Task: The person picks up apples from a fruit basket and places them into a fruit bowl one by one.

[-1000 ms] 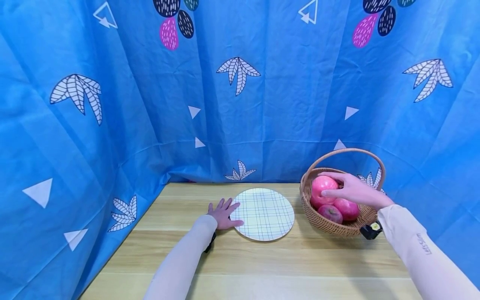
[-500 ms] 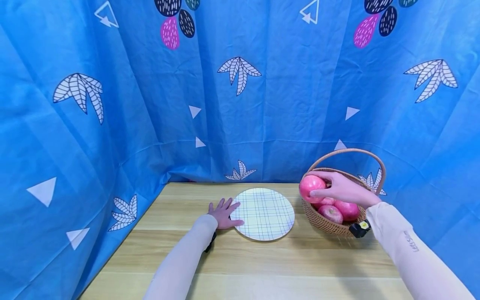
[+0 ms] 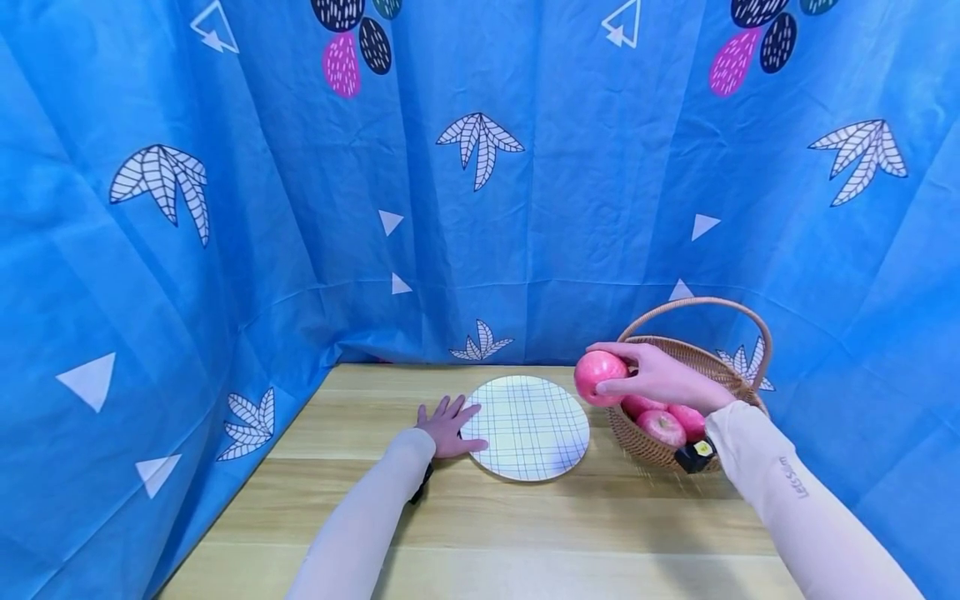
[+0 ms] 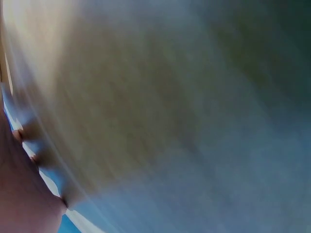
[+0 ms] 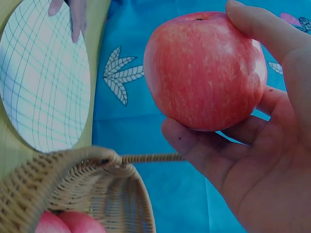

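Grip of the right hand (image 3: 660,375) round a glossy, streaky-red apple (image 5: 204,73).

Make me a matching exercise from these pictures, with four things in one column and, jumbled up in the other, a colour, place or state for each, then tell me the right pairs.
Column one:
1. Plate
2. Basket
3. Curtain
4. Right grip

Column two:
A. Woven, with apples inside
B. Holding a single apple
C. Blue and patterned
D. Round, lying on the table

Right pairs: 1-D, 2-A, 3-C, 4-B.
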{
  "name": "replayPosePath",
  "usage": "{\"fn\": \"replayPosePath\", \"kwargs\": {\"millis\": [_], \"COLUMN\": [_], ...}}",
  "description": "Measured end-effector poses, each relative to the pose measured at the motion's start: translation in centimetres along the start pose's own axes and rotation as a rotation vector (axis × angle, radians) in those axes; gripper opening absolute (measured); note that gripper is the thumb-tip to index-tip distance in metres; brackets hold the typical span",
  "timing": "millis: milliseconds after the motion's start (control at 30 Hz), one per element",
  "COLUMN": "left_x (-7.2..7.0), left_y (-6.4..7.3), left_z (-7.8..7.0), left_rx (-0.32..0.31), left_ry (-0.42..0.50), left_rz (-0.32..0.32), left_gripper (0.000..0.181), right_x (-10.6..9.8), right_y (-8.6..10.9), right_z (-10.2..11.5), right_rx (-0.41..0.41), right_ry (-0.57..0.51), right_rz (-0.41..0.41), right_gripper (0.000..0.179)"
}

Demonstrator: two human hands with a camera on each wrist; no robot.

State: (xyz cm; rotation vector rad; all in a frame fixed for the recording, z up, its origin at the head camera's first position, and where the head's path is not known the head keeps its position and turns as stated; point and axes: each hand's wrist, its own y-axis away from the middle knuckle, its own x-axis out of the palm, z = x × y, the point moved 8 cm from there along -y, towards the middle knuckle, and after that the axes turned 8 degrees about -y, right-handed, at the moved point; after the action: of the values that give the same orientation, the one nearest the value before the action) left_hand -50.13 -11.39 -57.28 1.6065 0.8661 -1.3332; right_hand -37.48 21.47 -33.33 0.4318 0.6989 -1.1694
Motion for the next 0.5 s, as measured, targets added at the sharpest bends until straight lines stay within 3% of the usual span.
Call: {"fn": "replayPosePath", "kwargs": {"millis": [500], "left_x": [-0.9], "left_y": [1.1], "left_z": [-0.6], "left_rx": [0.009], "left_ry": [0.015], "left_rz": [0.004], "left_gripper": [0.104], "right_x": [1.6], "right_y": [-2.4], "right_z": [1.5], "right_rx": [-0.046], "right_ry": [-0.024], "right_rz": [0.059], "right_gripper": [0.076]}}
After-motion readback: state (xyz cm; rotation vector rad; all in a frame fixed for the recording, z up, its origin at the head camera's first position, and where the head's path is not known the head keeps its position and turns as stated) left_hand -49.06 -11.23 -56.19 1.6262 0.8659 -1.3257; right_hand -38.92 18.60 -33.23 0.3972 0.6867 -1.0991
